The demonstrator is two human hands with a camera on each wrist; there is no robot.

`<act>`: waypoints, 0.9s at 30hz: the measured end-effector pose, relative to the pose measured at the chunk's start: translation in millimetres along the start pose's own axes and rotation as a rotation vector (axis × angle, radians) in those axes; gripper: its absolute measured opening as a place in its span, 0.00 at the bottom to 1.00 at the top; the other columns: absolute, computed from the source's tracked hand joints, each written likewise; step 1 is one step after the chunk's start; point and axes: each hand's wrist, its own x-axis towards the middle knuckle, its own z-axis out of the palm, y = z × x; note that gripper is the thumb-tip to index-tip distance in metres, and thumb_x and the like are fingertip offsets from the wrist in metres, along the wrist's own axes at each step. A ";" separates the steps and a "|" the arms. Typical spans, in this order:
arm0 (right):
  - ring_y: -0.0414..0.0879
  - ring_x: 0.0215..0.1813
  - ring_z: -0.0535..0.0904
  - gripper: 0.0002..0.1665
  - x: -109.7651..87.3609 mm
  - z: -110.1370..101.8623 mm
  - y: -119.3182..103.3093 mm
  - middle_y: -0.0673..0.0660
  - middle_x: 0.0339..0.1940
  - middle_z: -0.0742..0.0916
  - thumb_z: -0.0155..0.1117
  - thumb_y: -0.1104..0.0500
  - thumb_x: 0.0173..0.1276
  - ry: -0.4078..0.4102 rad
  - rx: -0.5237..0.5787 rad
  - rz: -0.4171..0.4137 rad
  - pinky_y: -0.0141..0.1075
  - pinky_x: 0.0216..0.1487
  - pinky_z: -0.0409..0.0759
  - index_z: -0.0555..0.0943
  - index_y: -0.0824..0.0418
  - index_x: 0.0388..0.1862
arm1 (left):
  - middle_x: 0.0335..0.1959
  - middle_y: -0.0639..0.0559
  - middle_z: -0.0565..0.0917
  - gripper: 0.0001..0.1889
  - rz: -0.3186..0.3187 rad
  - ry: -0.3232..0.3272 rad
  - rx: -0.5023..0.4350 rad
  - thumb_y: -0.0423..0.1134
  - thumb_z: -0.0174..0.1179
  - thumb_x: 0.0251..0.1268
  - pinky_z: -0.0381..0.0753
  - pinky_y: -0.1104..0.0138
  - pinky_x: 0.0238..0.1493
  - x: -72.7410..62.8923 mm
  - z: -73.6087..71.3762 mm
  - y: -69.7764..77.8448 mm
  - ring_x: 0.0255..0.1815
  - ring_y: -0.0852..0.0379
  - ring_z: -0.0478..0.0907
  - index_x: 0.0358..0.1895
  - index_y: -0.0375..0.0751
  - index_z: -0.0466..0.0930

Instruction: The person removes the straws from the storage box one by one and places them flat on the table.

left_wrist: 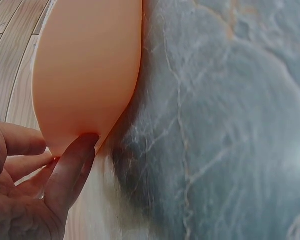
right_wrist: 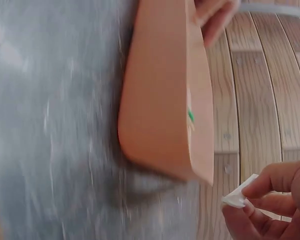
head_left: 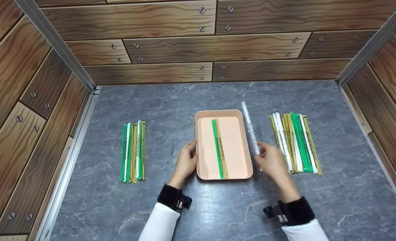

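Observation:
A peach-coloured tray stands in the middle of the table, with one green wrapped straw and one gold wrapped straw side by side in it. At the tray's left side is my left hand; its thumb and fingers grip the edge, as the left wrist view also shows. To the right of the tray, my right hand pinches a white wrapped straw near its lower end. That straw slants up and away beside the right rim. Its held end shows in the right wrist view.
A row of green, white and gold wrapped straws lies on the left of the table. Another bunch of such straws lies just right of my right hand. Wood-patterned walls border the grey marbled table.

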 end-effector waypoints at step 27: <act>0.75 0.52 0.74 0.37 6.5 -64.3 113.0 0.79 0.61 0.73 0.52 0.69 0.61 -0.106 -0.208 0.547 0.60 0.38 0.76 0.66 0.63 0.73 | 0.61 0.36 0.76 0.23 -0.013 -0.013 0.011 0.22 0.54 0.64 0.77 0.57 0.52 0.8 -0.5 0.5 0.53 0.46 0.76 0.63 0.26 0.73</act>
